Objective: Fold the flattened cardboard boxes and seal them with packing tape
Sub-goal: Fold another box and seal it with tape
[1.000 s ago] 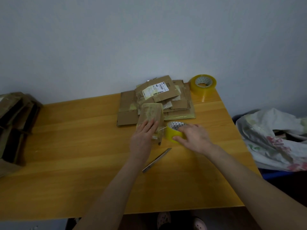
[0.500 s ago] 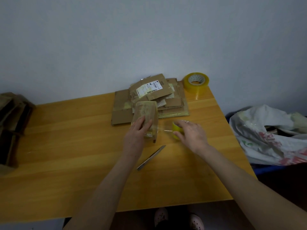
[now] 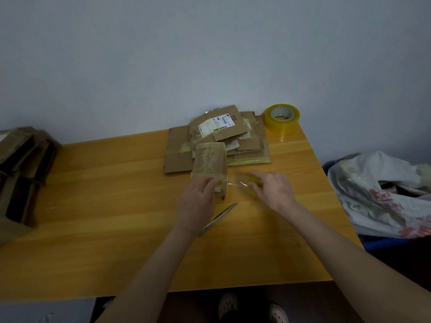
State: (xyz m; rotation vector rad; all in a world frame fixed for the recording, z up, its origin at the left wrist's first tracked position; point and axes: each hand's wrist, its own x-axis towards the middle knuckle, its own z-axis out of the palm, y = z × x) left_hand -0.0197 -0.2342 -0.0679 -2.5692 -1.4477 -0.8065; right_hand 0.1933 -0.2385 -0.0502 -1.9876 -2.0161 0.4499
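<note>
A small folded cardboard box point(image 3: 211, 159) stands on the wooden table point(image 3: 105, 206) in front of a pile of flattened boxes point(image 3: 224, 134). My left hand point(image 3: 198, 199) presses flat on the box's near end. My right hand point(image 3: 272, 190) grips a yellow tape roll point(image 3: 253, 183), mostly hidden under the fingers. A clear strip of tape point(image 3: 233, 181) stretches from the roll to the box.
A metal blade point(image 3: 221, 216) lies on the table just below my left hand. A second tape roll point(image 3: 281, 117) sits at the far right corner. Folded boxes point(image 3: 21, 173) are stacked at the left edge. A floral plastic bag point(image 3: 382, 194) lies right of the table.
My right hand has drawn the roll a little to the right, and the tape strip from the box is longer. My left hand stays pressed on the box.
</note>
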